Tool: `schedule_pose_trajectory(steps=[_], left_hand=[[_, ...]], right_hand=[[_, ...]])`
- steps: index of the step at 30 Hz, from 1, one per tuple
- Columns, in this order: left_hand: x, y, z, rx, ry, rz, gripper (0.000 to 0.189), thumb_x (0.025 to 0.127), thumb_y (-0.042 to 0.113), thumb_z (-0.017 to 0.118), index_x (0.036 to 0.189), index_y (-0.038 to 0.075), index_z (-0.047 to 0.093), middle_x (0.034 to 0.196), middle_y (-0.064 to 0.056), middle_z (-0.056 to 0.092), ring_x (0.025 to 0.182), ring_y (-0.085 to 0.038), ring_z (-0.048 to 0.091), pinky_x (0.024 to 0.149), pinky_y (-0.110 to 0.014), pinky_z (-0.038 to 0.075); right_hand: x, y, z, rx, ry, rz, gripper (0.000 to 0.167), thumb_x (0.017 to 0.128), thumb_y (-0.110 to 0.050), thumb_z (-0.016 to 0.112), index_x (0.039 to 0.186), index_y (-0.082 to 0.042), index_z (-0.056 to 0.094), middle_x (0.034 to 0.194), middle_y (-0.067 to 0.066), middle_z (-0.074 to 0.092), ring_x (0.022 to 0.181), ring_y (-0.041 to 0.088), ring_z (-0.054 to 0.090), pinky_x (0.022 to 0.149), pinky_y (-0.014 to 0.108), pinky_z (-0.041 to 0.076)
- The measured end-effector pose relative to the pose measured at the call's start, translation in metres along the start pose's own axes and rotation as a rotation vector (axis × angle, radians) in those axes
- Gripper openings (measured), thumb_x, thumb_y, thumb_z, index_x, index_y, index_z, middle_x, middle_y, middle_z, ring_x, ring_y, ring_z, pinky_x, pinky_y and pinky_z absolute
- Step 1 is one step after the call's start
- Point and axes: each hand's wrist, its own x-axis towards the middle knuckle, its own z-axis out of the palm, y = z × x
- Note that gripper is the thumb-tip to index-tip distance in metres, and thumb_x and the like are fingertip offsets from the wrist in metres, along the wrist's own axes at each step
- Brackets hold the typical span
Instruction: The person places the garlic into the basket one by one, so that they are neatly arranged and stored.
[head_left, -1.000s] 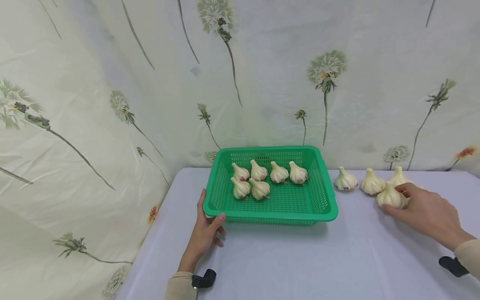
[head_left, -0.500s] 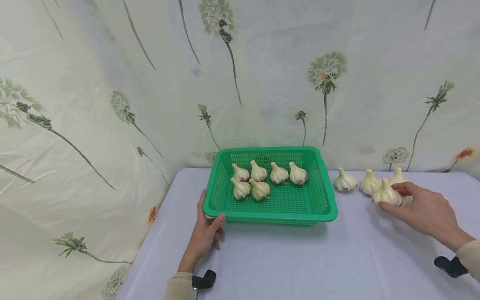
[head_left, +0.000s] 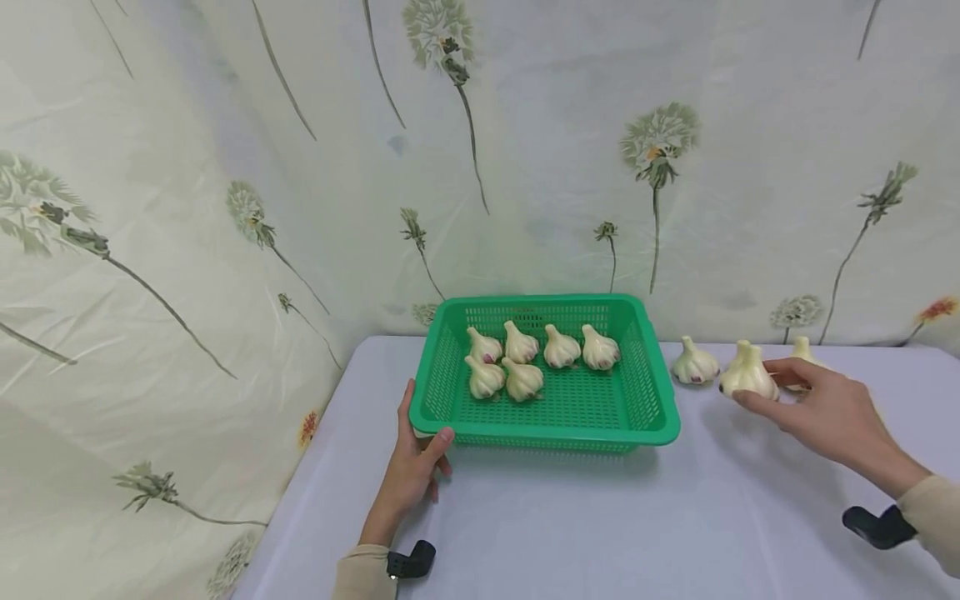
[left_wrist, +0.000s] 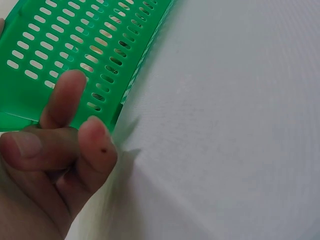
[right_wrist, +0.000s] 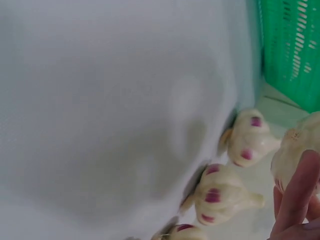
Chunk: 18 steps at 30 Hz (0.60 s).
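R hand (head_left: 831,408) w/ garlic (head_left: 747,375), rear bulb (head_left: 803,350) (pt. hidden)

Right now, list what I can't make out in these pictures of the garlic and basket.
Head view: the held garlic bulb hides what is directly behind it; the right hand partly covers the rightmost bulb.
Right wrist view: the bottom edge cuts off the lowest bulb; the right edge crops the held garlic bulb.
Left wrist view: frame edges crop the green basket; its slotted wall obscures its contents.
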Motion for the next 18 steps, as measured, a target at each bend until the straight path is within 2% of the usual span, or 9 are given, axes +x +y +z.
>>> schedule_pose_trajectory(steps=[5,9,12,14,18], left_hand=[[0.0,-0.001,0.0,-0.004,0.008,0.005,0.094,0.106,0.033,0.067,0.167,0.051,-0.002,0.091,-0.025,0.062,0.06,-0.024,0.06,0.038,-0.032,0.045],[0.0,-0.002,0.001,-0.003,0.009,0.005,0.093,0.107,0.032,0.066,0.167,0.051,-0.002,0.089,-0.027,0.062,0.06,-0.024,0.06,0.039,-0.031,0.045],[0.0,-0.002,0.002,0.002,0.01,0.005,0.092,0.107,0.03,0.065,0.167,0.052,-0.002,0.091,-0.029,0.062,0.06,-0.024,0.061,0.039,-0.031,0.046],[0.0,-0.002,0.002,0.01,0.012,0.004,0.092,0.107,0.032,0.065,0.166,0.053,-0.002,0.091,-0.028,0.062,0.06,-0.024,0.061,0.039,-0.032,0.046],[0.0,-0.002,0.001,0.024,0.019,0.0,0.092,0.106,0.036,0.066,0.166,0.053,-0.002,0.084,-0.021,0.063,0.061,-0.025,0.061,0.039,-0.032,0.046]], right_hand=[[0.0,-0.009,0.003,0.056,-0.006,-0.03,0.074,0.091,-0.053,0.082,0.134,0.005,0.066,0.124,0.035,0.069,0.105,0.047,0.065,0.061,0.028,0.044],[-0.001,-0.016,0.007,0.127,-0.045,-0.032,0.076,0.092,-0.053,0.081,0.138,0.005,0.063,0.128,0.032,0.069,0.083,0.016,0.07,0.056,0.027,0.05],[0.0,-0.023,0.007,0.195,-0.105,-0.023,0.079,0.094,-0.053,0.079,0.144,0.004,0.058,0.137,0.033,0.063,0.071,0.003,0.069,0.058,0.029,0.055],[0.001,-0.029,0.006,0.225,-0.133,-0.018,0.08,0.095,-0.052,0.078,0.148,0.004,0.055,0.146,0.033,0.057,0.071,0.006,0.072,0.06,0.028,0.056],[0.005,-0.045,0.008,0.254,-0.146,-0.018,0.08,0.097,-0.052,0.076,0.151,0.001,0.052,0.151,0.032,0.053,0.069,0.009,0.073,0.061,0.027,0.053]])
